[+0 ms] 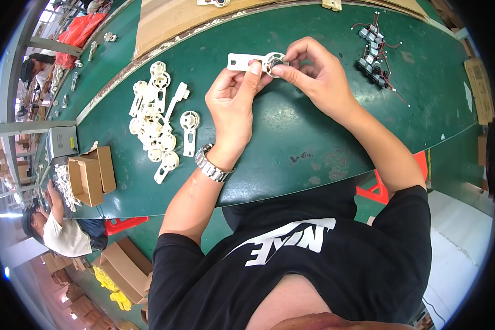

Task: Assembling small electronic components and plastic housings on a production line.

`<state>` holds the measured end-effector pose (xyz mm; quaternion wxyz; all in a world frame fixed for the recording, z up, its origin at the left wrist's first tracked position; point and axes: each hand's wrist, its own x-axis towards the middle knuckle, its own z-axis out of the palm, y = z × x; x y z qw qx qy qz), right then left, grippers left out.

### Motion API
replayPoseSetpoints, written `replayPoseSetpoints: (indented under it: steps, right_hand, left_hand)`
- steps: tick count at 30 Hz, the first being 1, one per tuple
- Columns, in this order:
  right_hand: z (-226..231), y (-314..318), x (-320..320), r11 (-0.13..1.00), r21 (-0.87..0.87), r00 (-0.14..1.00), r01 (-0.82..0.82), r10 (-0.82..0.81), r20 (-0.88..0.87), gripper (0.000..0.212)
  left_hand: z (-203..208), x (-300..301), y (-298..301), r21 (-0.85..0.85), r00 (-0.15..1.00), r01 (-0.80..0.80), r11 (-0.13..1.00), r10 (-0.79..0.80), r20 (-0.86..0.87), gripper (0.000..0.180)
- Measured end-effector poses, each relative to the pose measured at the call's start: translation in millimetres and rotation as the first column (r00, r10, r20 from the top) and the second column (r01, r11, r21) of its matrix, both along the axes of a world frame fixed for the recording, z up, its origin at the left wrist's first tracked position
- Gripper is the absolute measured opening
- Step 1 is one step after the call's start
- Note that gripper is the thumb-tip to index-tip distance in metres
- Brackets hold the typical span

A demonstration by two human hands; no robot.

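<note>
Above the green table I hold a cream plastic part (242, 62) with a flat slotted arm and a round ring-shaped end. My left hand (234, 96) grips it from below, the thumb pressed on the arm near the ring. At the ring end, my right hand (319, 77) pinches with thumb and forefinger; something dark sits inside the ring, partly hidden by the fingers. Left of my hands lies a pile of similar cream plastic parts (151, 126), with one single part (190, 135) beside it. To the right is a cluster of small motors with red and black wires (373, 52).
Brown cardboard (176, 25) covers the table's far side. At the left stand an open cardboard box (88, 176) and a grey metal box (63, 143). One person (66, 231) sits at the lower left, another at the upper left. A red stool (377, 190) is under the table's near edge.
</note>
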<state>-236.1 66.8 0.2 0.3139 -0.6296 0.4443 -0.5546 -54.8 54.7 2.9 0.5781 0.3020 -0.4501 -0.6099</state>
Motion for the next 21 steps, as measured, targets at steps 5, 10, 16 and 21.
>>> replayPoseSetpoints:
  steps: [5,10,16,21]
  right_hand:
    - [7,3,-3,0.881,0.344,0.932,-0.326,0.240,0.270,0.043]
    - [8,2,-3,0.861,0.377,0.915,-0.341,0.212,0.343,0.041]
    - [1,-2,-13,0.841,0.389,0.889,-0.376,0.210,0.406,0.033]
    - [-3,-3,-15,0.799,0.454,0.873,-0.394,0.172,0.456,0.027]
  left_hand:
    - [-3,3,-1,-0.040,0.998,0.049,0.998,-0.048,0.028,0.015]
    - [-8,4,-4,-0.068,0.994,0.101,0.993,-0.098,0.051,0.017]
    - [-11,1,-1,-0.064,0.990,0.132,0.989,-0.129,0.052,0.016]
    - [-10,0,2,-0.055,0.985,0.133,0.990,-0.126,0.117,0.016]
